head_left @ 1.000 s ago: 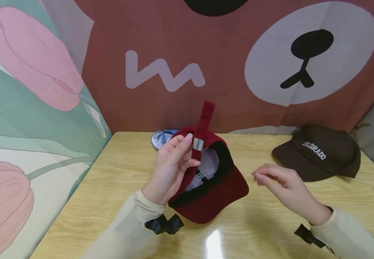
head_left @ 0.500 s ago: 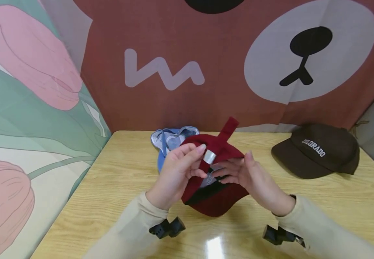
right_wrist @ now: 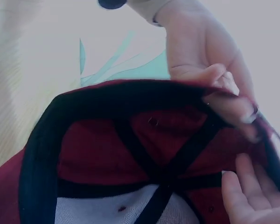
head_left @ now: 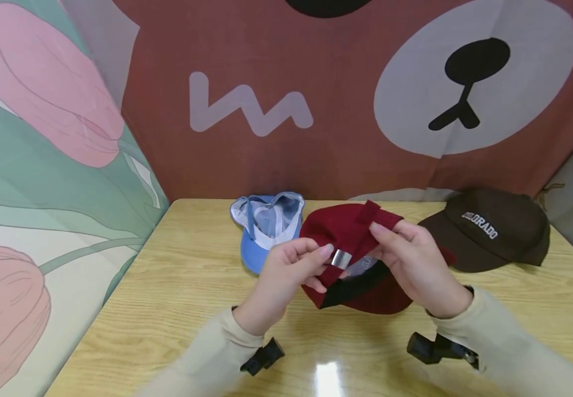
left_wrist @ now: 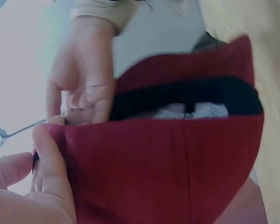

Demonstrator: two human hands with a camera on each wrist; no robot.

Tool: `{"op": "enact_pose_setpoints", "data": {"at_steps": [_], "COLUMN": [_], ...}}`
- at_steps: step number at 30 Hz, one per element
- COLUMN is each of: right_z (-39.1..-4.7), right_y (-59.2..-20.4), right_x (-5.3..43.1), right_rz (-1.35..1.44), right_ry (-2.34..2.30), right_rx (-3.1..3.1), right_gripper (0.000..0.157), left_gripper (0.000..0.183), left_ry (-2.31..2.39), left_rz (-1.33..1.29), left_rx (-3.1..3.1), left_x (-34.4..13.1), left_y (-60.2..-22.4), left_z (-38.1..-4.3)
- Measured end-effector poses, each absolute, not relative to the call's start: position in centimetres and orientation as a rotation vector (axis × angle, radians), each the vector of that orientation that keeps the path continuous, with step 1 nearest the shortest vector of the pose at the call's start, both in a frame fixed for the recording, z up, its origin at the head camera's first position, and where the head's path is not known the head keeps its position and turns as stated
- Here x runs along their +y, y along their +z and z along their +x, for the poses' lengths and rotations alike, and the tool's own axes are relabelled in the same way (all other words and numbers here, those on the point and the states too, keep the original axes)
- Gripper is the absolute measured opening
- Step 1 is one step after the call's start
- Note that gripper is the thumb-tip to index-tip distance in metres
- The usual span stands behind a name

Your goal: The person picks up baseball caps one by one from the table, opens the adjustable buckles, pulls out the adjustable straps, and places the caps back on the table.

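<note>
Both hands hold a dark red baseball cap (head_left: 336,229) above the table, its inside partly turned toward me. My left hand (head_left: 291,275) pinches the back edge beside the silver buckle (head_left: 341,258). On the other side of the buckle, my right hand (head_left: 417,264) grips the rim and strap, thumb outside and fingers inside the cap. The loose end of the strap (head_left: 372,208) sticks up past the right thumb. In the right wrist view, the black sweatband (right_wrist: 42,154) and crossing black seam tapes (right_wrist: 186,151) show inside the cap, with right fingertips (right_wrist: 238,196) against the lining.
A blue cap (head_left: 254,253) lies upturned at the back of the wooden table (head_left: 167,309). At the back right rests a dark brown cap (head_left: 502,229) with white lettering. A printed cloth (head_left: 266,165) hangs behind the table's far edge.
My right hand has come in from the right and taken hold of the red cap's rim and strap. The left hand and cap have shifted right, uncovering the blue cap.
</note>
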State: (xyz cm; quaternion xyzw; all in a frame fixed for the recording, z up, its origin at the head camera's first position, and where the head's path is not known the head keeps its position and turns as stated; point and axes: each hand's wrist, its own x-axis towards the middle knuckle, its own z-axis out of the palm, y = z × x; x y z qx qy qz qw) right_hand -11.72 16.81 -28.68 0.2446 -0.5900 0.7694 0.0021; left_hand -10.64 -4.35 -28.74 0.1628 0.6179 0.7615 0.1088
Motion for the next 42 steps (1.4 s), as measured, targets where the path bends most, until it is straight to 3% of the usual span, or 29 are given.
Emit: {"op": "enact_pose_setpoints", "data": {"at_steps": [6, 13, 16, 33, 42], "right_z": [-11.6, -11.7, -11.7, -10.9, -10.8], "right_y": [-28.4, -28.7, -28.9, -28.6, -28.4], "right_x": [17.1, 16.9, 16.8, 16.0, 15.4], "right_rz": [0.725, 0.622, 0.592, 0.638, 0.433], "right_ry": [2.436, 2.464, 2.458, 2.398, 2.320], "right_rx": [-1.822, -1.788, -1.786, -2.080, -2.194], "right_gripper": [0.025, 0.017, 0.016, 0.017, 0.028], "left_gripper": [0.015, 0.021, 0.025, 0.026, 0.024], "left_ry": [2.236, 1.818, 1.585, 1.041, 0.945], "left_rz": [0.671, 1.526, 1.730, 1.780, 1.776], "left_rx": [2.109, 2.924, 3.117, 3.310, 3.234], "left_x": [-4.3, -4.6, -4.5, -4.4, -4.1], "left_y": [-29.4, -29.8, -29.7, -29.4, -28.9], "left_z": [-10.6, -11.2, -11.5, -11.9, -11.7]}}
